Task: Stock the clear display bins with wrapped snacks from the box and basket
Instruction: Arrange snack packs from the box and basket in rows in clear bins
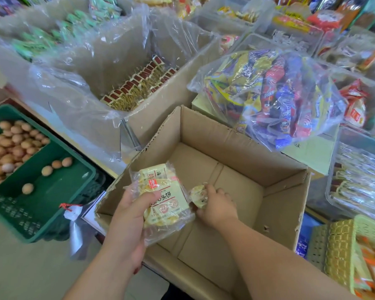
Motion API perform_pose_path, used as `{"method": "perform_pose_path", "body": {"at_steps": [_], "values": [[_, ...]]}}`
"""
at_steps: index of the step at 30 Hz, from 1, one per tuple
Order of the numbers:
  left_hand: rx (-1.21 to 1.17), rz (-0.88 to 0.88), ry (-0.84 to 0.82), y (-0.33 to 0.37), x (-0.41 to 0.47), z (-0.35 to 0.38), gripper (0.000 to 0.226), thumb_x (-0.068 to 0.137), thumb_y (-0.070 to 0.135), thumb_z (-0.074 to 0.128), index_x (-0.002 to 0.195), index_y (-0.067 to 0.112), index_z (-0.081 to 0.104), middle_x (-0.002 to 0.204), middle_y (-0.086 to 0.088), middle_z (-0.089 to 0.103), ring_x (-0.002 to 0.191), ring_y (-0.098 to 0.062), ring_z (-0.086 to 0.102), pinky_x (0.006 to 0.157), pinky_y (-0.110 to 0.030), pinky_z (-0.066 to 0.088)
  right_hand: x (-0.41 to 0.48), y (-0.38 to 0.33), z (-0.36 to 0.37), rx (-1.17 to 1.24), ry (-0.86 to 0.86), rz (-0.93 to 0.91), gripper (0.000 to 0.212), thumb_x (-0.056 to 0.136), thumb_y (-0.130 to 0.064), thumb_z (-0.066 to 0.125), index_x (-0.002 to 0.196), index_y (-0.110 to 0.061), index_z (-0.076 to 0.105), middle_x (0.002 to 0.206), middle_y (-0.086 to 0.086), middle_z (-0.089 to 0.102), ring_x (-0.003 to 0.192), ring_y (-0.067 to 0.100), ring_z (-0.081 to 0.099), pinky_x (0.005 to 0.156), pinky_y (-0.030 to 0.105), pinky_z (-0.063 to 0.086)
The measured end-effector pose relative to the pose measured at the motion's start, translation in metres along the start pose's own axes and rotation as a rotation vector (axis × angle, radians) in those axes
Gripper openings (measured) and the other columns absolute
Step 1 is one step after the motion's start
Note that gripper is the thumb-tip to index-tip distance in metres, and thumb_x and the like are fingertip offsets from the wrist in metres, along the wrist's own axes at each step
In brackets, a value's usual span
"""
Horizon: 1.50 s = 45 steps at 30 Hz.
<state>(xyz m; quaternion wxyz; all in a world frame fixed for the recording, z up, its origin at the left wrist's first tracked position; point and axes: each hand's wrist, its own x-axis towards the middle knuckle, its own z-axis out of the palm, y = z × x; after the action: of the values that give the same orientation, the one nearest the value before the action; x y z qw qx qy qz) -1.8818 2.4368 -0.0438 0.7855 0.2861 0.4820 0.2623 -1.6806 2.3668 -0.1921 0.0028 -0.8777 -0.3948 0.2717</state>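
Observation:
An open cardboard box (275,169) stands in front of me, its bottom bare. Over its near left corner my left hand (128,221) grips a clear bag of yellow wrapped snacks (167,191), thumb on the label. Inside the box my right hand (217,205) pinches one small round wrapped snack (198,195) right beside the bag. A clear display bin (342,191) with wrapped snacks sits at the right. A yellow-green basket (342,252) stands at the lower right.
A green crate (59,204) of eggs sits at the left. Behind the box is a larger plastic-lined carton (160,113) with rows of red-ended snack packs. A clear bag of mixed colourful snacks (279,94) lies at the upper right. More bins line the back.

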Motion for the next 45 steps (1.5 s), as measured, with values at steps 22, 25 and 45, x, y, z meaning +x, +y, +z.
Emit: {"method": "perform_pose_path", "body": {"at_steps": [22, 25, 45], "values": [[0.054, 0.009, -0.119, -0.11, -0.083, 0.212, 0.049, 0.068, 0.018, 0.074, 0.116, 0.023, 0.066, 0.102, -0.017, 0.078, 0.086, -0.038, 0.078, 0.054, -0.042, 0.061, -0.173, 0.188, -0.177, 0.653, 0.245, -0.525, 0.09, 0.061, -0.076, 0.078, 0.137, -0.044, 0.043, 0.152, -0.026, 0.013, 0.134, -0.009, 0.035, 0.097, 0.008, 0.04], [0.098, 0.026, -0.124, -0.131, -0.094, 0.248, 0.047, 0.069, 0.019, 0.075, 0.116, 0.021, 0.067, 0.101, -0.017, 0.079, 0.083, -0.035, 0.078, 0.051, -0.039, 0.06, -0.176, 0.238, -0.186, 0.599, 0.275, -0.574, 0.086, 0.067, -0.066, 0.082, 0.141, -0.051, 0.041, 0.154, -0.033, 0.013, 0.135, -0.014, 0.031, 0.096, 0.003, 0.037], [0.068, 0.009, -0.031, -0.181, -0.068, 0.342, 0.054, 0.073, 0.021, 0.073, 0.126, 0.018, 0.061, 0.108, -0.015, 0.078, 0.092, -0.034, 0.077, 0.056, -0.038, 0.062, -0.015, 0.42, -0.24, 0.322, 0.562, -0.132, 0.022, 0.105, -0.033, 0.046, 0.116, -0.02, 0.06, 0.106, 0.007, 0.064, 0.094, 0.031, 0.062, 0.067, 0.034, 0.041]]}}
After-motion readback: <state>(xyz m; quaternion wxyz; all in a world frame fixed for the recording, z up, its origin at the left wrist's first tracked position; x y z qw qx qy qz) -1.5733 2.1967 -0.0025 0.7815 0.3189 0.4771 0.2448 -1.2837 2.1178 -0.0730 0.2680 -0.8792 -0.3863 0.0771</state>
